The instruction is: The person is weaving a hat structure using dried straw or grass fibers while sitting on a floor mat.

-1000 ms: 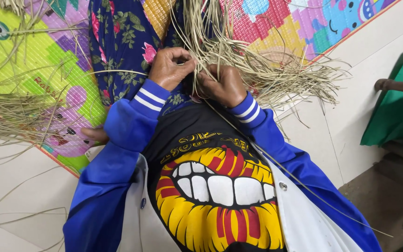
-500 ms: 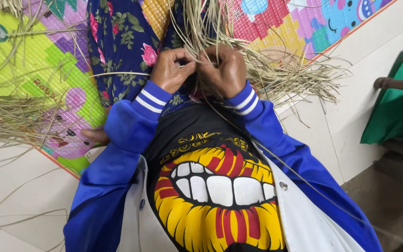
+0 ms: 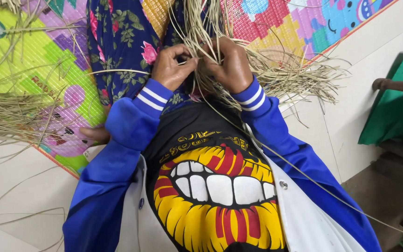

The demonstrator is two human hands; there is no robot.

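Note:
My left hand [image 3: 171, 66] and my right hand [image 3: 229, 63] meet over my lap, both pinching thin dried straw strands [image 3: 201, 28] that fan upward from between the fingers. The fingertips of the two hands nearly touch around the strands. One long strand [image 3: 304, 172] trails from the hands down across my black printed shirt and blue sleeve toward the lower right. My lap is covered by dark blue flowered cloth [image 3: 117, 42].
A colourful foam play mat [image 3: 38, 56] lies under me. A loose bundle of straw [image 3: 10, 116] rests at the left, and more straw [image 3: 304, 74] spreads at the right. A green cloth [image 3: 397, 107] with a wooden bar sits at the far right on pale floor.
Both hands have drawn closer together and risen slightly, with the fingers tightening on the straw strands. The bundles on the mat have not moved.

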